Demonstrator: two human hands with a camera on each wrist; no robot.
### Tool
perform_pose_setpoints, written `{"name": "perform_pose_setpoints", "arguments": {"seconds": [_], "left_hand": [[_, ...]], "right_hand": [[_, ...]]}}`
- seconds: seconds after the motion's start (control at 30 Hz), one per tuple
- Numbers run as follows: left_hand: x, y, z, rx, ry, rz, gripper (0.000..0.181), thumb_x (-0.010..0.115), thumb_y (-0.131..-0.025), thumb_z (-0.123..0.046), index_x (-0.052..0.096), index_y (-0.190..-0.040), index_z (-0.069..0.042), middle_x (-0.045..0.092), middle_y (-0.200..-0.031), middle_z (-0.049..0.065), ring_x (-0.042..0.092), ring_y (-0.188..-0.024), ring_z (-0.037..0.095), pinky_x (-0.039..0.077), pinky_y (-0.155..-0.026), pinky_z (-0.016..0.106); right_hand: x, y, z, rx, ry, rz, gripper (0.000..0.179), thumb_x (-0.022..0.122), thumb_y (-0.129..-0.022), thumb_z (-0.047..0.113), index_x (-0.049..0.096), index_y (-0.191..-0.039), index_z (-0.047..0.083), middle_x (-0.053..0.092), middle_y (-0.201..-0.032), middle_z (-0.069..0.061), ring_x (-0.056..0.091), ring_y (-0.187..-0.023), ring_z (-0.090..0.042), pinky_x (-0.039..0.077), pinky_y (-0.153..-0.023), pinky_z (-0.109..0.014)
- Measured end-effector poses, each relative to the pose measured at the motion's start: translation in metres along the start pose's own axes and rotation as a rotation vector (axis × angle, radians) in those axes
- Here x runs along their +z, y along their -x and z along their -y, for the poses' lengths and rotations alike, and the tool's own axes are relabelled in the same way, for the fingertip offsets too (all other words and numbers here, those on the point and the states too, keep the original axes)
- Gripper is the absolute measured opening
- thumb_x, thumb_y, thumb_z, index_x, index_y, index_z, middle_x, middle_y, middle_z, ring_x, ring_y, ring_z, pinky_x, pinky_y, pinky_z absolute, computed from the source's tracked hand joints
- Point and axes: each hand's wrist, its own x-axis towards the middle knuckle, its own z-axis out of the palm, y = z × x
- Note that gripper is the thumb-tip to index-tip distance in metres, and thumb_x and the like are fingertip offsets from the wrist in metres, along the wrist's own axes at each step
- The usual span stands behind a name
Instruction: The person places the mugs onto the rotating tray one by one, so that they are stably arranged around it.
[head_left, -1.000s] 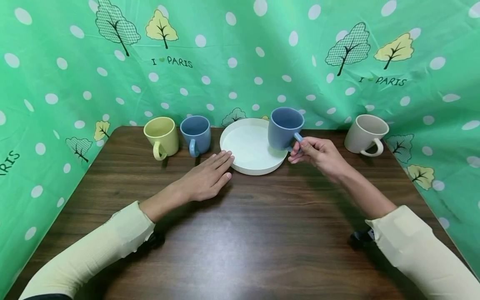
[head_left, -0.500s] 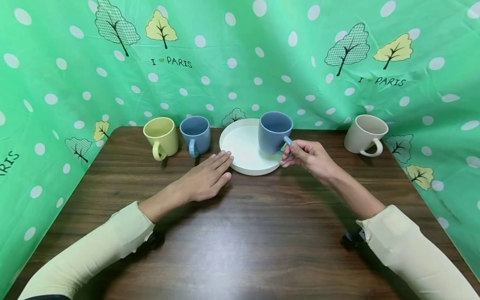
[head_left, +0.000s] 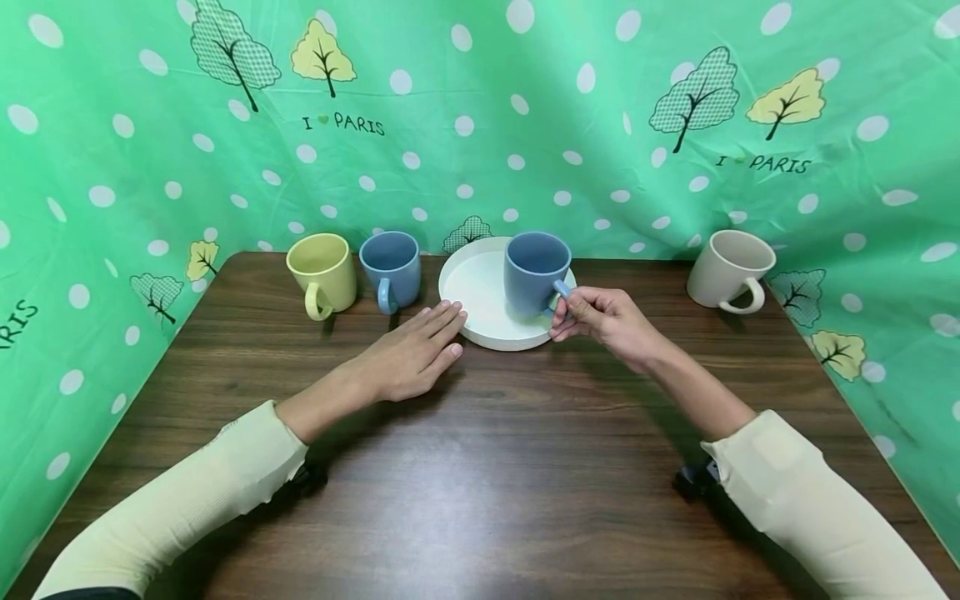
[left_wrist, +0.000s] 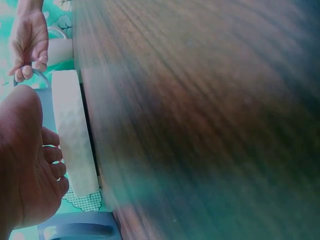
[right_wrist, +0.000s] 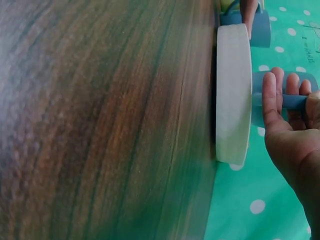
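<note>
A blue mug (head_left: 534, 275) is upright within the outline of a round white tray (head_left: 480, 292). My right hand (head_left: 603, 321) pinches its handle between thumb and fingers. In the right wrist view the tray's wall hides the mug's base, so I cannot tell whether it touches the tray's floor. My left hand (head_left: 408, 354) lies with straight fingers, their tips at the tray's front left rim. Left of the tray stands a second blue mug (head_left: 392, 271), handle towards me.
A yellow mug (head_left: 322, 271) stands at the far left beside the second blue mug. Towards the right back corner is a greyish-white mug (head_left: 731, 271). All rest on a dark wooden table (head_left: 480, 475), with a green dotted curtain (head_left: 480, 100) behind.
My right hand has carried the blue mug left and down, from over the tray's right edge to nearer its middle. My left hand and the other mugs have stayed put.
</note>
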Motion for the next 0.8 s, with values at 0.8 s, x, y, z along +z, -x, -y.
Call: {"name": "perform_pose_setpoints", "arguments": {"seconds": [0.8], "left_hand": [[0.000,0.000,0.000,0.006,0.013,-0.009,0.066,0.034,-0.124,-0.039,0.028,-0.177,0.001,0.023,-0.188,0.021,0.018,-0.178,0.037,0.017,-0.147,0.054]], "right_hand": [[0.011,-0.007,-0.010,0.080,0.057,0.064,0.034,0.047,-0.122,0.010,0.063,-0.115,-0.020,0.075,-0.102,-0.008,0.083,-0.099,-0.027,0.071,-0.091,-0.035]]}}
